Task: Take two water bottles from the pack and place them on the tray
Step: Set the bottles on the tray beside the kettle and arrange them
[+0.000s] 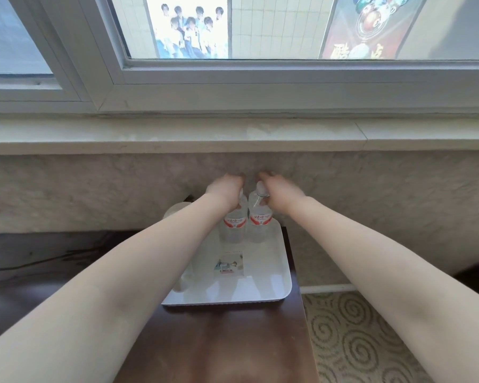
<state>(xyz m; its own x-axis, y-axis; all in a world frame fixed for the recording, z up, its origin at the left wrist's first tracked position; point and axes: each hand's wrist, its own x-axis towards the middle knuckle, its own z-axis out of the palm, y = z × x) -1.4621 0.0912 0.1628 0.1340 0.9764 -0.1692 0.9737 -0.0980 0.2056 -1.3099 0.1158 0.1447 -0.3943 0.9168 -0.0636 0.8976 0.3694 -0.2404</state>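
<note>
Colours and patterns in front of you

You had two clear bottles, the left bottle and the right bottle, each wearing a white label with a red band and red script. The tray under them was plain white, with a small card printed in pale teal and white. Your bench was dark reddish-brown wood. The carpet showed grey-green spirals on beige, and the wall was mottled grey-white.
</note>
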